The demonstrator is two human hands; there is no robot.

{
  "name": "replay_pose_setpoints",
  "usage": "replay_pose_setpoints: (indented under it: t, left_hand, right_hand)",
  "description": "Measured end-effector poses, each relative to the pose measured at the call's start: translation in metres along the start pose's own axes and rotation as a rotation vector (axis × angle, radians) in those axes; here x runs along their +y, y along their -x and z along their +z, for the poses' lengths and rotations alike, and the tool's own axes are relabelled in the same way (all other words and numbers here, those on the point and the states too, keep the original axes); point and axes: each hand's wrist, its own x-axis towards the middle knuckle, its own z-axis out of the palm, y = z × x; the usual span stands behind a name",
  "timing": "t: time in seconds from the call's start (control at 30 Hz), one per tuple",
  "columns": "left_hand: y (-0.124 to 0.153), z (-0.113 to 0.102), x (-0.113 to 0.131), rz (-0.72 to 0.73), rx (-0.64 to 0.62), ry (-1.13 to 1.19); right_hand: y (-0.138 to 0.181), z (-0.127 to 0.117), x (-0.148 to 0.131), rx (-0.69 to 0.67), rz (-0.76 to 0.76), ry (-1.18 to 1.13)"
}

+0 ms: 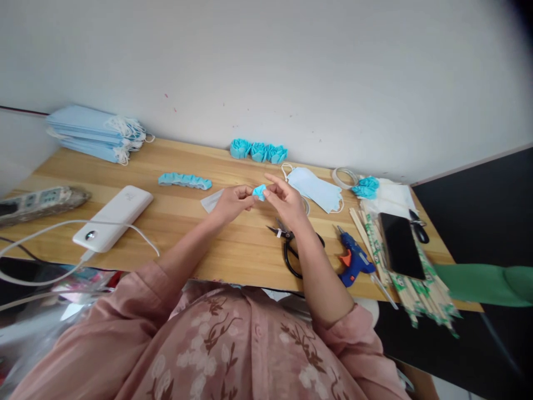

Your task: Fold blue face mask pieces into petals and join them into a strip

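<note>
blue fabric piece [259, 191]: pinched between both hands' fingertips
left hand [231, 203]: grasping its left edge
right hand [285, 201]: gripping its right edge

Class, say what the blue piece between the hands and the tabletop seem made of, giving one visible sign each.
Blue piece: likely soft nonwoven mask fabric, matte; it folds and crumples. Tabletop: wood or wood-look laminate; pale grain lines, smooth.

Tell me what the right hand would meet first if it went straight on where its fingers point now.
The right hand points leftward at the small blue piece it already pinches. Right behind that, probably at the same height, is the left hand, which holds the piece's other side.
</note>
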Motion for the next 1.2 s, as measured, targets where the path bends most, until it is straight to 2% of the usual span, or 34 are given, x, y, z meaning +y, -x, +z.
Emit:
replay_pose_setpoints:
  t: [0.37, 0.63, 0.77, 0.93, 1.1, 1.2]
  left_hand:
    - [0.005, 0.005, -0.001, 0.030, -0.052, -0.167]
    - [0.003, 0.003, 0.001, -0.002, -0.010, -0.095]
    - [0.001, 0.001, 0.000, 0.025, 0.030, -0.009]
    - [0.000, 0.002, -0.002, 0.050, 0.066, 0.009]
    - [-0.001, 0.003, -0.004, 0.071, 0.077, 0.046]
    - [-0.001, 0.003, -0.003, 0.074, 0.079, 0.049]
  right_hand:
    - [0.002, 0.004, -0.003, -0.069, -0.010, 0.061]
    - [0.000, 0.002, 0.002, 0.094, -0.006, -0.072]
    - [-0.004, -0.001, 0.005, 0.127, -0.022, -0.047]
    - [-0.003, -0.023, -0.020, 0.278, -0.114, 0.111]
    - [0.029, -0.050, -0.058, 0.207, -0.135, 0.426]
    - [0.058, -0.058, -0.056, 0.128, -0.032, 0.620]
